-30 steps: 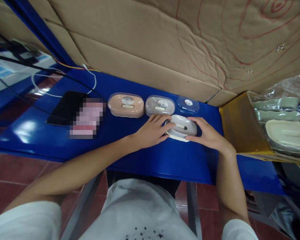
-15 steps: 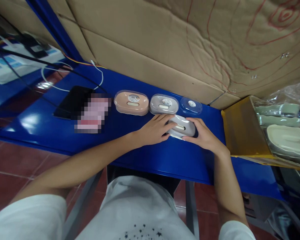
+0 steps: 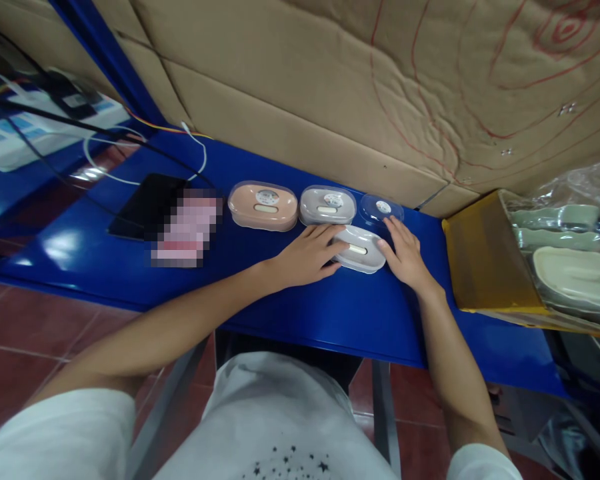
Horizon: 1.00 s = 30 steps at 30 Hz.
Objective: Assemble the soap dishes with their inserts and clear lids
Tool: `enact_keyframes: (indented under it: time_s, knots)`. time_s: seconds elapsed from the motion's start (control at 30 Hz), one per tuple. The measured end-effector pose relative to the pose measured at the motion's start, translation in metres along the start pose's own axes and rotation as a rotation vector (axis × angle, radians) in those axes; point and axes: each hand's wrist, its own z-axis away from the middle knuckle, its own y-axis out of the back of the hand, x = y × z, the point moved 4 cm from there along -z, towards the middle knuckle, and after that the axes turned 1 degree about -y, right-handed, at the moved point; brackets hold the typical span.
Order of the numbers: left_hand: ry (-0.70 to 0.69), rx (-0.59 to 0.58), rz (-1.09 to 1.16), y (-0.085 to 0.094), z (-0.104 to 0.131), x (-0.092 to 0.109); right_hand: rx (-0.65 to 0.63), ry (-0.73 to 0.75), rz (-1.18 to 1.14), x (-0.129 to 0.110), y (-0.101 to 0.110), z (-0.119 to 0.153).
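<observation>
The left hand (image 3: 313, 259) clamps a glossy grey oval dish (image 3: 367, 259), likely steadying it; the right hand (image 3: 404, 252), fingers apart, overlaps a clear oval lid (image 3: 371, 208).

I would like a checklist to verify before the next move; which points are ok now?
1. Left hand touching front gray dish: ok.
2. Right hand at near edge of clear lid: ok.
3. Right hand's hold on clear lid firm: cannot tell.
4. Clear lid over front gray dish: not ok, it lies behind.
5. Left hand clear of rear gray box: cannot tell, very close.
6. Cardboard box apart from right hand: ok.
</observation>
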Motion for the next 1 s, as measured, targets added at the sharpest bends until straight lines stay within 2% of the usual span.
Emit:
enact_keyframes:
  time_s: [0.1, 0.3, 0.53, 0.63, 0.87, 1.0]
  knots:
    - [-0.007, -0.005, -0.01, 0.001, -0.001, 0.001, 0.041, -0.037, 0.018, 0.009, -0.003, -0.005]
    - [0.014, 0.011, 0.005, 0.003, -0.001, -0.005, 0.172, 0.003, 0.052, 0.008, 0.011, -0.004]
    - [0.031, 0.04, 0.037, -0.001, 0.0, -0.011, 0.092, 0.021, 0.039, 0.028, 0.003, -0.007]
    - [0.034, 0.036, 0.06, -0.003, 0.0, -0.012, 0.104, 0.017, -0.008, 0.03, 0.005, -0.008]
    - [0.086, 0.044, 0.249, 0.006, -0.002, -0.015, 0.188, 0.004, -0.172, 0.028, 0.029, -0.002]
    - [0.137, 0.026, 0.337, 0.008, -0.003, -0.017, 0.106, 0.092, -0.248, 0.005, 0.04, 0.005]
